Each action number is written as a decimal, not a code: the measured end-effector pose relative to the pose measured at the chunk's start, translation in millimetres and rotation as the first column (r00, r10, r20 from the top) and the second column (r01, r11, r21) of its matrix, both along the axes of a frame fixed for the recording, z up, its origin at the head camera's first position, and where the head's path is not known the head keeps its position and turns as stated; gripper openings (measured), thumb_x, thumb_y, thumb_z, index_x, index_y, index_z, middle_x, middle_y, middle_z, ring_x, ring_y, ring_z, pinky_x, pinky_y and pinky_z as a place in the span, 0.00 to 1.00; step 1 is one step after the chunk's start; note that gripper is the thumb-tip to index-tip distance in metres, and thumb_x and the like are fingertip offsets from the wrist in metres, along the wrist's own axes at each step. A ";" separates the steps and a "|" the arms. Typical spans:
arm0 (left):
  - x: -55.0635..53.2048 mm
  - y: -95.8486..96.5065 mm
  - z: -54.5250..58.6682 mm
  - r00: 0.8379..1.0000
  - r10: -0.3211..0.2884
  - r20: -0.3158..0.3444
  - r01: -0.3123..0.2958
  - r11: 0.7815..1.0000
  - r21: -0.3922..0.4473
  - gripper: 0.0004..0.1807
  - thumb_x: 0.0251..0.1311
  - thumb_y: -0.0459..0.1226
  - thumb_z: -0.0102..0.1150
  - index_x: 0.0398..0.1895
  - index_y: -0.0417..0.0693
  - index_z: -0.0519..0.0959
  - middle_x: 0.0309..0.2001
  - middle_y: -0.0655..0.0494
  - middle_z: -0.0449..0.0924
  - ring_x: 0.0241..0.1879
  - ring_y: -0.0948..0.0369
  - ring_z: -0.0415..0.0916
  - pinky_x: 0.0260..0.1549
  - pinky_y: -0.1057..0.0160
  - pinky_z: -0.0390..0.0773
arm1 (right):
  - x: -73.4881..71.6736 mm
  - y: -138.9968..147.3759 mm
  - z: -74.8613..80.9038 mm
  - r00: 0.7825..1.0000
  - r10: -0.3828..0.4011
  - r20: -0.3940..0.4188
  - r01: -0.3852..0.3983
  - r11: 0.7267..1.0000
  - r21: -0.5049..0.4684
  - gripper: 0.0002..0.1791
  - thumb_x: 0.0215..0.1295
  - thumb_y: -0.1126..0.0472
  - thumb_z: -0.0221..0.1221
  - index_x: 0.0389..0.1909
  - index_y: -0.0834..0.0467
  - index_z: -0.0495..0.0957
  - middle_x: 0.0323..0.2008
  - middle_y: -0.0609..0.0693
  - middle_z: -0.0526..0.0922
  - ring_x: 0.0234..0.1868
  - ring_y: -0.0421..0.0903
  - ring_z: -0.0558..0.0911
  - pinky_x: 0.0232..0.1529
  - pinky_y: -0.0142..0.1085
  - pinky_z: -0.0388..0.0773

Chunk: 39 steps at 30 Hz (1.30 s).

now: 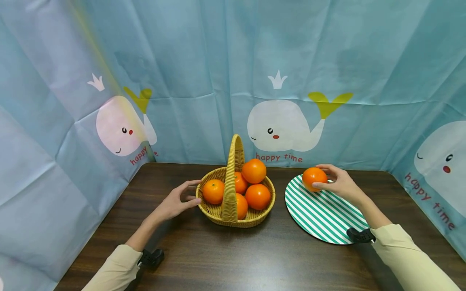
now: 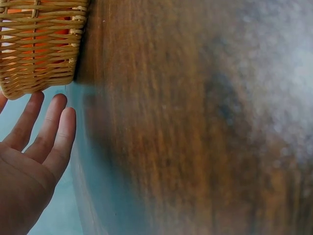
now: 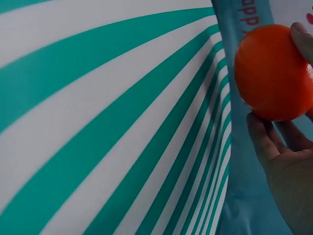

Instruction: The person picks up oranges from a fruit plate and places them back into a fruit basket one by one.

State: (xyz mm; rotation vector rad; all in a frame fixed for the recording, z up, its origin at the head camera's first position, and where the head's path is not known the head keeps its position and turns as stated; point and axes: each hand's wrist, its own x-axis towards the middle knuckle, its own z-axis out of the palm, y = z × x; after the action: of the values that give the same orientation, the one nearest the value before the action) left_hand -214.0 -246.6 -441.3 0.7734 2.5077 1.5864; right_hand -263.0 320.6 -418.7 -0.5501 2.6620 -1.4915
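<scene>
A wicker basket (image 1: 217, 218) with a tall arched handle stands at the middle of the table, holding several oranges (image 1: 257, 197). At its left end is my left hand (image 1: 177, 201), thumb and fingertips touching or very near the rim. In the left wrist view, fingers of the left hand (image 2: 36, 152) reach up to the wicker wall fairly straight and spread. My right hand (image 1: 340, 184) grips a single orange (image 1: 314, 178) between thumb and fingers, over the far part of a round green-and-white striped placemat (image 1: 320, 218). In the right wrist view, the held orange (image 3: 271, 73) appears apart from the mat.
The dark wooden table (image 1: 218, 254) runs back to a light blue curtain (image 1: 204, 81) printed with white whales, which also closes off both sides. A black strap device (image 1: 360, 235) is worn on the right wrist, another (image 1: 152, 258) on the left.
</scene>
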 end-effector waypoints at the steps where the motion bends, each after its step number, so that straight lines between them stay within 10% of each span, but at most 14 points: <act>1: 0.2 0.1 0.5 1.000 0.000 0.000 0.000 1.000 0.001 0.34 0.68 0.32 0.65 0.75 0.41 0.64 0.68 0.34 0.66 0.54 0.40 0.79 0.53 0.52 0.80 | 0.9 0.0 0.8 1.000 0.003 -0.004 -0.003 1.000 -0.001 0.35 0.69 0.57 0.67 0.71 0.63 0.66 0.65 0.63 0.71 0.58 0.58 0.76 0.49 0.31 0.79; 9: 1.4 0.1 1.3 1.000 0.026 -0.006 -0.026 0.999 -0.020 0.34 0.68 0.33 0.65 0.75 0.41 0.64 0.67 0.34 0.67 0.54 0.39 0.79 0.51 0.50 0.81 | 5.6 -5.1 7.1 1.000 0.007 -0.026 -0.008 1.000 -0.027 0.34 0.68 0.60 0.68 0.71 0.61 0.67 0.65 0.61 0.71 0.55 0.44 0.78 0.49 0.32 0.80; 39: 3.3 0.5 0.3 1.000 0.022 -0.010 -0.022 0.999 -0.023 0.35 0.69 0.33 0.64 0.76 0.42 0.63 0.71 0.36 0.63 0.58 0.37 0.74 0.50 0.56 0.81 | 15.8 -86.8 27.8 0.971 0.216 -0.100 -0.233 0.950 -0.209 0.35 0.60 0.70 0.71 0.68 0.64 0.70 0.62 0.60 0.74 0.57 0.53 0.78 0.55 0.42 0.79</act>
State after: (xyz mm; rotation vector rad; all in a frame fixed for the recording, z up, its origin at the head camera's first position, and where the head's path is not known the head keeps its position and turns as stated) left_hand -210.7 -246.1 -441.0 0.7551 2.5456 1.5606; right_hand -247.1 233.8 -391.0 -0.9077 2.3985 -1.7343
